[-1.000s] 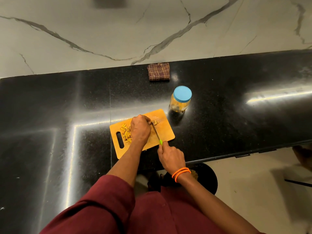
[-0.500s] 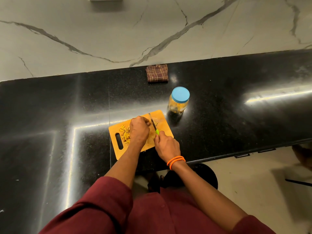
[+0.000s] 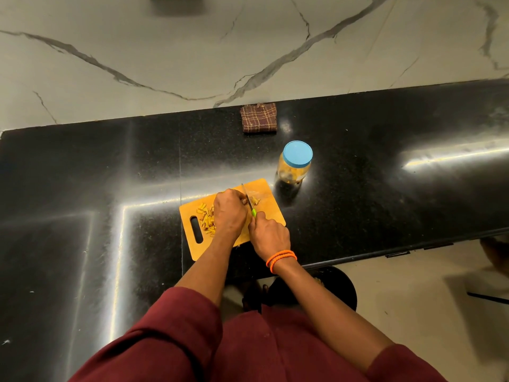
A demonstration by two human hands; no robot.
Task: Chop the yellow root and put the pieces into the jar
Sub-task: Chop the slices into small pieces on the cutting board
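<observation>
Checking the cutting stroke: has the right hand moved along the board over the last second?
Yes. The right hand, gripping the knife, has slid up the cutting board toward the jar.

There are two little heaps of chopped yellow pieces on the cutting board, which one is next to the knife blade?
The small heap right of the knife, toward the jar; the larger heap lies by the board's handle slot.

Table [image 3: 385, 194]: black speckled stone, polished, glossy with streaked glare. Wall [image 3: 192, 51]: pale veined marble look, smooth. Board [image 3: 264, 190]: wood-look, matt, smooth. Jar [image 3: 292, 172]: clear, shiny; lid [image 3: 297, 153] blue plastic, matt. Cloth [image 3: 259, 118]: brown checked woven fabric. Knife [image 3: 247, 198]: metal blade, green plastic handle.
</observation>
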